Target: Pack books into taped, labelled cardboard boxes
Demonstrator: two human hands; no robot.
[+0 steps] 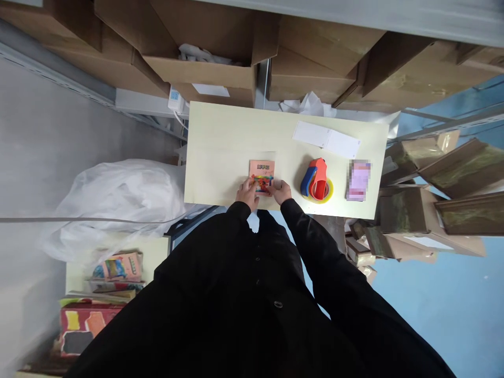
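A small pink booklet [262, 169] with a colourful cover lies on the pale yellow table [220, 147] near its front edge. My left hand [248, 192] rests at the booklet's lower left corner, fingers curled onto its edge. My right hand [281, 191] touches the lower right corner the same way. Both arms are in black sleeves. Whether the fingers grip the booklet or just press on it is too small to tell.
A red and blue tape dispenser [316, 179] with yellow tape stands right of the booklet. A white sheet [326, 138] lies at the back right, a blurred pink item [358, 180] far right. Cardboard boxes [220, 63] line the back; a white plastic bag [118, 205] sits left.
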